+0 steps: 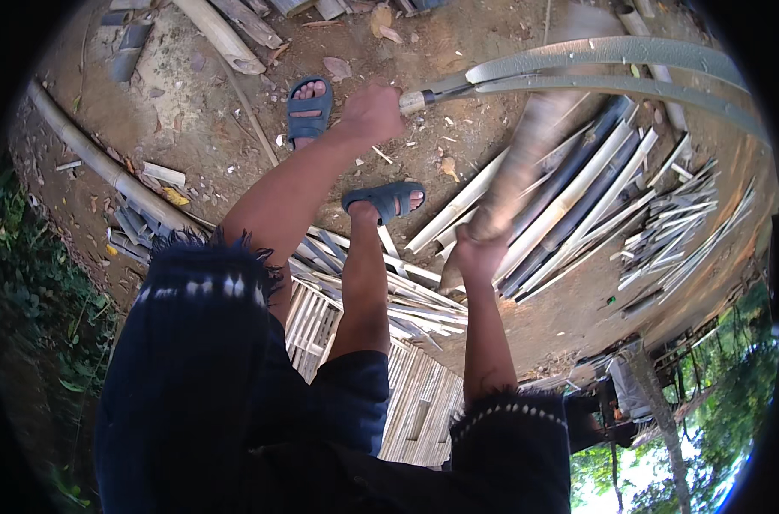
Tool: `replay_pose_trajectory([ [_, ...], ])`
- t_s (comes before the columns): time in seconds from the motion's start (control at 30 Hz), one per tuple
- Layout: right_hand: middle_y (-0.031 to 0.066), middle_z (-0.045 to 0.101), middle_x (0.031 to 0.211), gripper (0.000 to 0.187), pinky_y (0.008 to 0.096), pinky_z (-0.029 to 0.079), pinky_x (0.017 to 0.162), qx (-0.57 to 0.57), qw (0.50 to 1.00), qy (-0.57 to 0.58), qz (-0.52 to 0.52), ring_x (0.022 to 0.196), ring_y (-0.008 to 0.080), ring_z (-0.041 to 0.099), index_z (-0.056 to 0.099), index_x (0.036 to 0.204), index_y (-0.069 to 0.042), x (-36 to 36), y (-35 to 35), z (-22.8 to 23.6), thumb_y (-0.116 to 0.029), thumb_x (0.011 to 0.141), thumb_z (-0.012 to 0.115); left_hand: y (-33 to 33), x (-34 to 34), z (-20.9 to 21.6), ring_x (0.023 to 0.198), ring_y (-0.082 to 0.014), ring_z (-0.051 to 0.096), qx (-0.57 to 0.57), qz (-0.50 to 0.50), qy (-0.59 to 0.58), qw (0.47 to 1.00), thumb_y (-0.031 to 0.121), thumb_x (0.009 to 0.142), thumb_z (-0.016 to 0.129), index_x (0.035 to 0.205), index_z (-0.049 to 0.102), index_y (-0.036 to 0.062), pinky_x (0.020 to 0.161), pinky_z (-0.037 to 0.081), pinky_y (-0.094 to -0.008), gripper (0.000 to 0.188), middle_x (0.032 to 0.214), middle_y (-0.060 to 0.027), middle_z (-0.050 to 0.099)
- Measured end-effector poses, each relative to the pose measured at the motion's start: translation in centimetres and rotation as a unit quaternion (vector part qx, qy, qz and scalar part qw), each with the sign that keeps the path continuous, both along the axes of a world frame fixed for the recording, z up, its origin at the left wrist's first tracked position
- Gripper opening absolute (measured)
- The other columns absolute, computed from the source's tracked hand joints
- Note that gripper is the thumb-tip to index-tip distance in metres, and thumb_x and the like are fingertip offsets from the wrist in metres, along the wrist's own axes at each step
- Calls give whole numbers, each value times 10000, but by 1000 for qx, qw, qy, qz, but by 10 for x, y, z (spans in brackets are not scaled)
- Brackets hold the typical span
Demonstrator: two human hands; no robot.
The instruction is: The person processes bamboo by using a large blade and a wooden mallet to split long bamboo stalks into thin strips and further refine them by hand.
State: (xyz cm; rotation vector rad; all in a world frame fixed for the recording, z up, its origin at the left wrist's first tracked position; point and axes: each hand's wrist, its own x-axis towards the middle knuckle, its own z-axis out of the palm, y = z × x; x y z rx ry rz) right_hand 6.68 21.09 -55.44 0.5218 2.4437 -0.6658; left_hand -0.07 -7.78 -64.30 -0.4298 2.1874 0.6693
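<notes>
My left hand (374, 113) is closed round the light handle of a knife (415, 101), held out in front of me. Its blade sits in the end of a green-grey bamboo piece (612, 53), which parts there into two lengths curving off to the right. My right hand (479, 255) grips the lower end of a thick wooden stick (514, 176). Motion blurs the stick's upper part, which passes close to the bamboo; whether they touch I cannot tell.
Split bamboo lengths (569, 201) lie on the dirt at right, with thin strips (672, 227) beyond. A slatted bamboo bench (415, 403) is below me. My sandalled feet stand between the piles. A bamboo pole (115, 176) lies at left, cut pieces (222, 34) at the far side.
</notes>
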Motion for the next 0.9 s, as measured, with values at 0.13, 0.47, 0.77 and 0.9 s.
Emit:
replay_pose_trajectory([
  [0.13,308,690,978,734,455,547,880,81,982,-137,103,976,446,684,541,1258,29,-4,0,-23,-310,658,797,11,4,-32,958,-366,715,3,-3,-77,997,221,777,742,1102,727,57,856,577,-449,365,1023,-214,726],
  [0.47,218,625,1183,708,403,516,941,-97,970,199,-103,1054,313,643,475,1307,30,27,2,-25,-96,712,836,12,44,-59,951,-376,708,-17,10,-1,1000,244,778,755,1050,739,51,845,572,-465,334,959,-222,727],
  [0.77,261,705,918,645,442,554,818,12,999,44,23,856,410,706,561,1192,49,16,32,-45,-201,657,821,24,79,-108,968,-372,714,-49,1,-16,999,151,792,711,1081,738,56,869,577,-449,305,968,-200,735],
  [0.9,281,680,1000,755,409,543,844,-126,963,228,-73,905,391,689,421,1308,95,52,23,-87,-148,703,801,13,73,-119,962,-382,702,-43,-2,-10,999,239,793,743,1103,706,44,855,567,-469,368,994,-219,724],
])
